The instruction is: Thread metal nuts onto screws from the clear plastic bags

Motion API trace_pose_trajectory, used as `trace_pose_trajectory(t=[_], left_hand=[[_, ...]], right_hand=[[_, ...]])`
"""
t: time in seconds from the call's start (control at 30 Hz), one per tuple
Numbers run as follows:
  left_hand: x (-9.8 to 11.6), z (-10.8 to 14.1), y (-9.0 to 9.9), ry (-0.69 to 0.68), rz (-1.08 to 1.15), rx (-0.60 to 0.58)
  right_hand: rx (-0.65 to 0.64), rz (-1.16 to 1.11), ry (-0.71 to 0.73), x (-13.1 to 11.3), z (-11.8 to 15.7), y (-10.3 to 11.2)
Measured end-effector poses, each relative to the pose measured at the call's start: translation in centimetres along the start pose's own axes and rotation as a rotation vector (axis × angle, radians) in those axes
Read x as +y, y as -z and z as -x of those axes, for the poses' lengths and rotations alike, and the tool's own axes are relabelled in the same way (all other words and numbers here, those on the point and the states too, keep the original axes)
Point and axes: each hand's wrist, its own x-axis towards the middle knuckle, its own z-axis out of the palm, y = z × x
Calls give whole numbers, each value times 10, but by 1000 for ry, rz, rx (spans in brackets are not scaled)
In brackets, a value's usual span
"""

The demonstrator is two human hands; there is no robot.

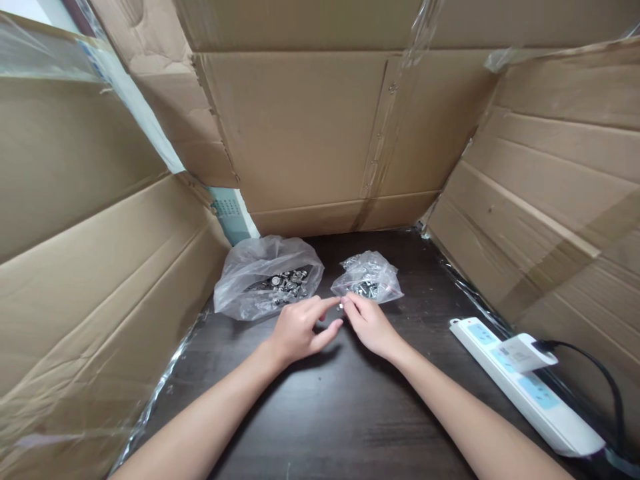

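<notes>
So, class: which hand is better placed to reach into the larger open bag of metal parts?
Probably the left hand. It lies just in front of the larger bag, whose opening faces it. The right hand sits by the smaller bag and would have to cross over the left.

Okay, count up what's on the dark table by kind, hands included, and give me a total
Hands: 2, left hand and right hand, fingertips meeting on a small metal part
Small metal part: 1
Plastic bags of metal hardware: 2, large bag and small bag
White power strip: 1
Total: 6
</notes>
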Motion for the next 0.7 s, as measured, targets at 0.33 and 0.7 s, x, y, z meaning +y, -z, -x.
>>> trace_pose_trajectory(t=[0.33, 0.7], left_hand=[[7, 1, 6, -276, -123, 30], [19, 2, 1, -481, -51, 13]], right_hand=[[27, 40, 8, 1, -1, -2], [28, -20, -51, 1, 0, -2]])
